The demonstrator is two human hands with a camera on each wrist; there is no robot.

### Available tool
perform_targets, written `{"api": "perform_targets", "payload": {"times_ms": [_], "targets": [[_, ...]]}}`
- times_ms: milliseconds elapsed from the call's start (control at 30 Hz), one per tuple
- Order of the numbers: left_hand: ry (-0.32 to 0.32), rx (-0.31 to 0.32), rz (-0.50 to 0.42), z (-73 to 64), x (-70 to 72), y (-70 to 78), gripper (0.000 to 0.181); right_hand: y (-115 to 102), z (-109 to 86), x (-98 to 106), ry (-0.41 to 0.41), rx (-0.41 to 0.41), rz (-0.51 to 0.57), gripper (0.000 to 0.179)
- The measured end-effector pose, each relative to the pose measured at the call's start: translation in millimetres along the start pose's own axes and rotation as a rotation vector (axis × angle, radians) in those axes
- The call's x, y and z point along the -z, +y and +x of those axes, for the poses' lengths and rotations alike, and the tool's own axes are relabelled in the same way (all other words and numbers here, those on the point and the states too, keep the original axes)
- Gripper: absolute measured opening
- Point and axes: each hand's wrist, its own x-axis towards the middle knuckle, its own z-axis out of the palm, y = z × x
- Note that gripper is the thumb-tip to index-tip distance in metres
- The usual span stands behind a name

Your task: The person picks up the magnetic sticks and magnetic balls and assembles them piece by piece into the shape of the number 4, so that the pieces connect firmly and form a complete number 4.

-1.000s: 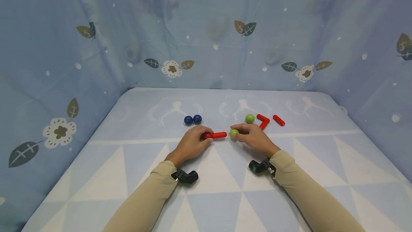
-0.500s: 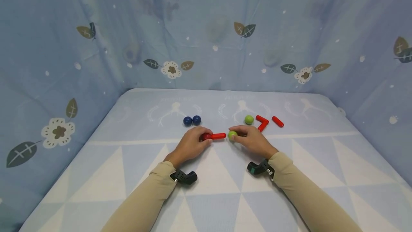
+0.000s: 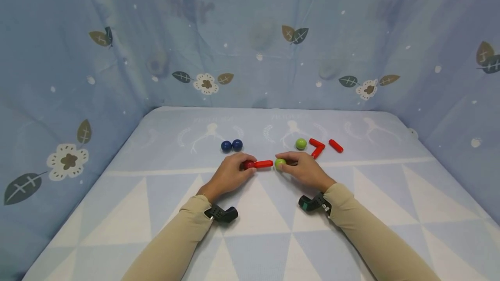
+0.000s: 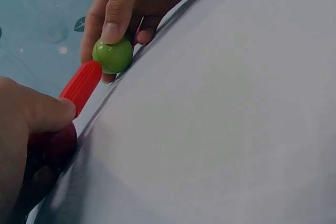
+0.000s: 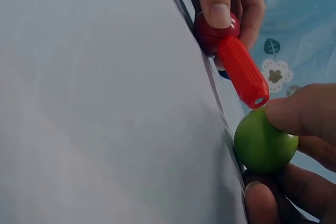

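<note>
My left hand (image 3: 230, 172) grips a dark red ball (image 5: 210, 34) between thumb and fingers, close over the table. From that ball a bright red ridged rod (image 5: 242, 72) points toward the right hand, with a small hole showing in its free end. With thumb and fingers, my right hand (image 3: 308, 170) pinches a green ball (image 5: 265, 142). In the head view a narrow gap shows between the rod's free end and the green ball. The undersides of both balls are hidden by fingers.
Two dark blue balls (image 3: 231, 145) sit behind the left hand. Behind the right hand lie another green ball (image 3: 300, 144), two red rods (image 3: 317, 147) meeting at an angle, and a single red rod (image 3: 336, 145). A patterned cloth (image 3: 250, 47) rises behind the table.
The right hand has brought the green ball slightly closer to the rod's free end. The left hand keeps its hold on the dark red ball. The whole head view has shifted slightly.
</note>
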Motion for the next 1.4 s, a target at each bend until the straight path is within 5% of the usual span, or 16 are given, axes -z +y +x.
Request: {"api": "perform_targets", "payload": {"times_ms": [767,1400], "targets": [[-0.009,-0.039,0.03,1.0,-0.9,0.1,0.03,-4.4,-1.5,-3.3,0.014,0.003,-0.015,0.046],[-0.072,-0.09,0.068,0.6,1.7,-1.2,0.045,-3.4,-1.2,-7.2,0.135,-0.038,-0.074,0.04]]}}
